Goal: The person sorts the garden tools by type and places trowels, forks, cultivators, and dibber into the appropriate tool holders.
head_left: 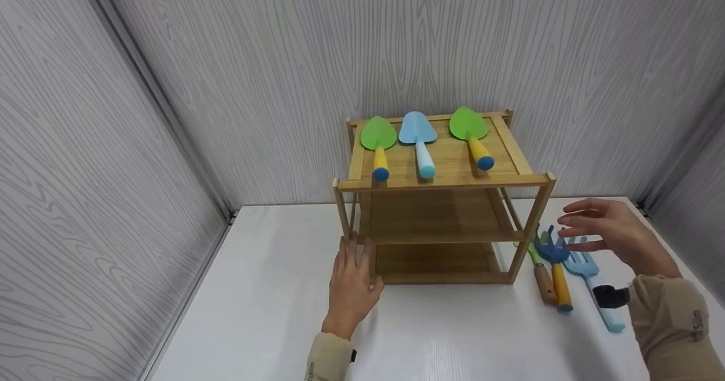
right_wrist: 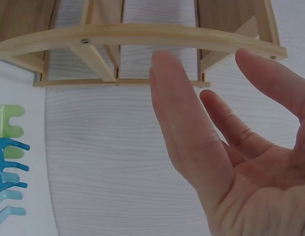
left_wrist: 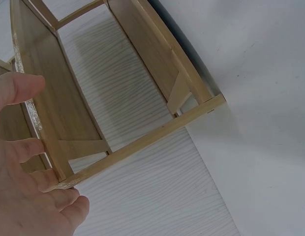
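A three-tier wooden rack (head_left: 442,238) stands on the white table. On its top board lie a left green trowel (head_left: 378,134) with a yellow handle, a blue trowel (head_left: 417,129), and a right green trowel (head_left: 468,124). My left hand (head_left: 351,290) is at the rack's left front post, its extended fingers against the wood; the left wrist view shows fingertips around the post's shelf corner. My right hand (head_left: 614,231) hangs in the air right of the rack, fingers loosely bent and holding nothing. In the right wrist view its fingertips overlap the rack's side post (right_wrist: 142,35).
Right of the rack, below my right hand, lie a dark blue hand rake (head_left: 559,276) with a yellow handle, a light blue fork (head_left: 583,265), and a green tool with a brown handle (head_left: 545,285). Wood-patterned grey panels (head_left: 283,86) enclose the table at the back and sides.
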{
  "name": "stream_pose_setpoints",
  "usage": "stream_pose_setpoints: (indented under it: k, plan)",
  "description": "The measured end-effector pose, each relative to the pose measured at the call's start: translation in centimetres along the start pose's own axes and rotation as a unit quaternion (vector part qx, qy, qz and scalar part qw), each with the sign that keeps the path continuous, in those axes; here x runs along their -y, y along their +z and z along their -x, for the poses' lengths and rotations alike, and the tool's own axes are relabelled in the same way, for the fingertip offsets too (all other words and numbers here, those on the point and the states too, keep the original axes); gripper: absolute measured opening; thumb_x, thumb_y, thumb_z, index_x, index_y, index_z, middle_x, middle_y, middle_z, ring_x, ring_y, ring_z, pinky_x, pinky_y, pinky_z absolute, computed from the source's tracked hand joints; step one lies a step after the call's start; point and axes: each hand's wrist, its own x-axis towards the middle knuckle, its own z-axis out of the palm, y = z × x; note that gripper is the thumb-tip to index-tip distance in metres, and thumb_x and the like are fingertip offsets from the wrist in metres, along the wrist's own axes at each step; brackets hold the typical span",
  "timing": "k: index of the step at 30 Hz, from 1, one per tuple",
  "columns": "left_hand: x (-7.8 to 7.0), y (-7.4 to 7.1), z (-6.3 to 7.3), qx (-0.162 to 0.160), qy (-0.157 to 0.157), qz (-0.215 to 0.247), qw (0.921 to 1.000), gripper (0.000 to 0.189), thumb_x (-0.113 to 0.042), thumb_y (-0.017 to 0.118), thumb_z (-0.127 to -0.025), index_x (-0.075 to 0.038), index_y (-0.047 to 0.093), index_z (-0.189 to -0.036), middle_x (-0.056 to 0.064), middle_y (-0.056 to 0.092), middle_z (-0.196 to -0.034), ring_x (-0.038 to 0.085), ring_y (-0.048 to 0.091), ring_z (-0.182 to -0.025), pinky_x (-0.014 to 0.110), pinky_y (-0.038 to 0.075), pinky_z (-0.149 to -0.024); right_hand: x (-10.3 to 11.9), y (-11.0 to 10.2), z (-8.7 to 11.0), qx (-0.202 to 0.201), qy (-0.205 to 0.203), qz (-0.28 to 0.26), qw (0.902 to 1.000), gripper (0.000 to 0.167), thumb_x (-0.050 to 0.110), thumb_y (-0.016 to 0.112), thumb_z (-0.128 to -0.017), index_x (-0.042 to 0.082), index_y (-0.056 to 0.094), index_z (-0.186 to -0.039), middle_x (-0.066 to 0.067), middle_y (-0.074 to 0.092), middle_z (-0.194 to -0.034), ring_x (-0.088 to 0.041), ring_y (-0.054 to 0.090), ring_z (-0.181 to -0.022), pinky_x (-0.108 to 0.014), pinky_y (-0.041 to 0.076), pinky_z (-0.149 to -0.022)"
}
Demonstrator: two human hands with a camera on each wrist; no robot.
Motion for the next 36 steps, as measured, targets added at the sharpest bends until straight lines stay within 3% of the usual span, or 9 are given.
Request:
stream_pose_setpoints:
  k: [5, 12, 19, 22, 28, 32, 36]
  plan:
    - [0.1, 0.1, 0.0, -0.008, 0.006, -0.002, 0.9999, 0.071, -0.016, 0.077, -0.084, 0.0, 0.048, -0.146, 0.028, 0.037, -0.151, 0.049, 0.032, -0.142, 0.053, 0.037, -0.111, -1.0, -0.3, -0.2, 0.007, 0.019, 0.003, 0.9998, 0.059, 0.025, 0.058, -0.104, -0.015, 0.036, -0.142, 0.003, 0.064, -0.11, -0.01, 0.07, -0.094, -0.04, 0.059, -0.082]
    - [0.0, 0.1, 0.1, -0.01, 0.01, -0.01, 0.9998, 0.07, -0.015, 0.075, -0.084, -0.001, 0.047, -0.147, 0.027, 0.036, -0.152, 0.048, 0.032, -0.142, 0.052, 0.038, -0.111, -2.5, -0.5, -0.4, 0.008, 0.052, 0.018, 0.9985, 0.065, 0.027, 0.056, -0.105, -0.017, 0.031, -0.145, -0.013, 0.063, -0.123, -0.012, 0.071, -0.096, -0.041, 0.059, -0.084]
    - [0.0, 0.0, 0.1, -0.002, 0.002, -0.013, 0.9999, 0.071, -0.016, 0.074, -0.084, -0.001, 0.047, -0.148, 0.027, 0.034, -0.155, 0.049, 0.031, -0.143, 0.051, 0.037, -0.112, -3.5, -0.8, -0.8, 0.012, 0.077, 0.003, 0.9969, 0.069, 0.026, 0.06, -0.103, -0.016, 0.028, -0.148, -0.003, 0.064, -0.115, -0.014, 0.071, -0.095, -0.044, 0.058, -0.086]
    - [0.0, 0.0, 0.1, 0.0, 0.0, -0.009, 1.0, 0.071, -0.016, 0.074, -0.084, -0.001, 0.047, -0.148, 0.027, 0.034, -0.154, 0.049, 0.031, -0.143, 0.051, 0.037, -0.111, -3.8, -0.8, -0.9, 0.014, 0.079, 0.008, 0.9967, 0.072, 0.028, 0.057, -0.104, -0.016, 0.024, -0.15, -0.016, 0.062, -0.125, -0.017, 0.071, -0.098, -0.045, 0.058, -0.086]
    - [0.1, 0.1, 0.1, -0.002, 0.002, -0.014, 0.9999, 0.07, -0.017, 0.074, -0.084, -0.001, 0.048, -0.147, 0.028, 0.037, -0.153, 0.049, 0.033, -0.142, 0.051, 0.038, -0.111, -4.7, -0.9, -0.9, 0.022, 0.081, 0.024, 0.9962, 0.081, 0.04, 0.047, -0.107, -0.02, 0.013, -0.15, -0.04, 0.043, -0.141, -0.036, 0.066, -0.113, -0.047, 0.057, -0.088]
    - [0.1, 0.2, 0.1, -0.005, 0.005, -0.022, 0.9997, 0.07, -0.018, 0.075, -0.084, -0.001, 0.049, -0.147, 0.027, 0.037, -0.152, 0.049, 0.033, -0.142, 0.051, 0.038, -0.111, -5.3, -0.9, -1.0, 0.025, 0.088, 0.023, 0.9955, 0.083, 0.043, 0.044, -0.107, -0.021, 0.012, -0.15, -0.044, 0.036, -0.145, -0.036, 0.066, -0.112, -0.049, 0.057, -0.088]
    - [0.0, 0.1, 0.0, -0.006, 0.006, -0.023, 0.9997, 0.071, -0.019, 0.075, -0.084, -0.001, 0.048, -0.147, 0.027, 0.037, -0.152, 0.049, 0.033, -0.142, 0.051, 0.038, -0.111, -6.0, -1.0, -1.0, 0.027, 0.104, 0.016, 0.9941, 0.084, 0.043, 0.044, -0.107, -0.022, 0.01, -0.149, -0.043, 0.038, -0.144, -0.033, 0.068, -0.108, -0.05, 0.057, -0.087]
